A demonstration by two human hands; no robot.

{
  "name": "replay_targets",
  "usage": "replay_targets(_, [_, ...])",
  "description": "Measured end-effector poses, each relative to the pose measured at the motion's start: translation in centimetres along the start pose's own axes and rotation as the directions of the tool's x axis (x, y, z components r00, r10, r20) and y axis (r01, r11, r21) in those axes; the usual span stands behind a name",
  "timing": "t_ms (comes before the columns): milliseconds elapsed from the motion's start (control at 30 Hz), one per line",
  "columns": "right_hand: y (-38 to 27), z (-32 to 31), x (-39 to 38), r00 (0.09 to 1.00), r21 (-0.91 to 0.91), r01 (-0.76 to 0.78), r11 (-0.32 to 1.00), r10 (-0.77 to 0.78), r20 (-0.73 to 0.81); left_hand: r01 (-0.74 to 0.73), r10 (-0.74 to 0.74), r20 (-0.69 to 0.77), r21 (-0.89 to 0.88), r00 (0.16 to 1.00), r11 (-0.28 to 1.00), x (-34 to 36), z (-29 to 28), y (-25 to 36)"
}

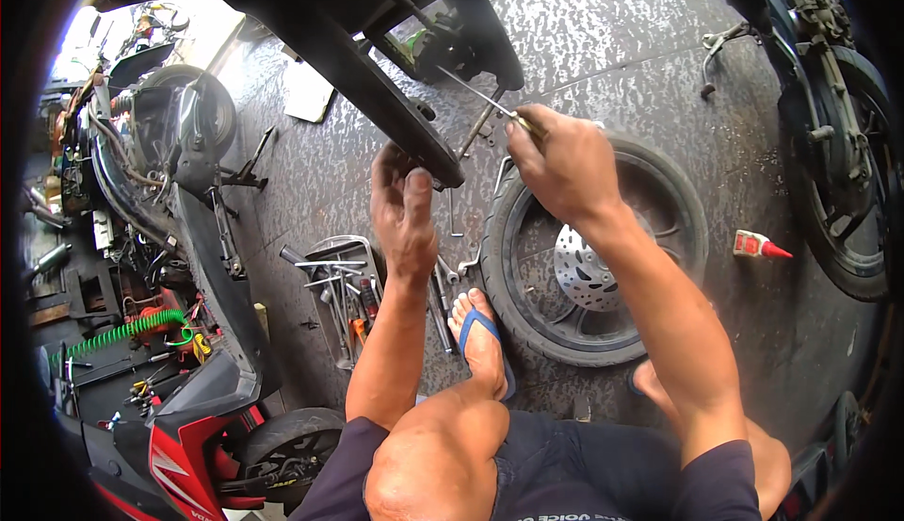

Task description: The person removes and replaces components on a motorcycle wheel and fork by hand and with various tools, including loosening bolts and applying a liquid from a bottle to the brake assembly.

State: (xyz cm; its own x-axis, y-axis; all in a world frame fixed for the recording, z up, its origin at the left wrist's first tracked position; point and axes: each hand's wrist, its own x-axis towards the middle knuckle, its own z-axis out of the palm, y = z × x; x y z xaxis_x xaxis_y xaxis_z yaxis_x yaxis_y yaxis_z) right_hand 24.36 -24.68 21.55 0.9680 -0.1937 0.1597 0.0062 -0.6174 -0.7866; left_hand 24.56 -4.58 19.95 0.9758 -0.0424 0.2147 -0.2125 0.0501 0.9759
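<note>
A dark motorcycle swingarm (377, 97) reaches down from the top, forked into two arms. Beside the tip of its nearer arm is my left hand (405, 215), thumb apart from the fingers, which lie against or just behind the metal edge. My right hand (570, 163) is closed round the yellowish handle of a thin screwdriver (485, 95). The screwdriver's shaft slants up and left toward the space between the arms, near a greenish, dirty part (428, 50). A metal rod (480, 123) stretches between the two arm ends.
A wheel with tyre (499, 267) and brake disc (589, 267) lies flat on the wet-looking floor. Left of my foot stands a tool tray (379, 255) with several tools. A white bottle with red cap (751, 244) lies at right. Motorcycles (202, 398) flank both sides.
</note>
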Motion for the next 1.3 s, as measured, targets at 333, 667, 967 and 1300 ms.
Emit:
replay_targets(333, [1.4,1.1,3.5,0.998,-0.049,-0.022,0.999,0.024,0.052,0.087,-0.087,0.018,0.001,0.996,0.996,1.7,1.8,1.0])
replay_targets(667, [3.5,-2.2,9.4,0.983,-0.253,0.034,0.967,0.013,0.181,0.146,-0.134,-0.066,0.231,0.989,0.962,2.8,3.1,1.2])
replay_targets(967, [5.4,-2.8,11.9,0.954,-0.251,0.11,0.962,-0.031,0.299,0.163,-0.151,-0.071,0.213,0.986,0.963,2.6,3.4,1.0])
replay_targets(1300, [4.5,-2.8,11.2,0.954,-0.229,0.074,0.971,-0.002,0.3,0.161,-0.145,-0.08,0.262,0.986,0.952,2.5,3.3,1.1])
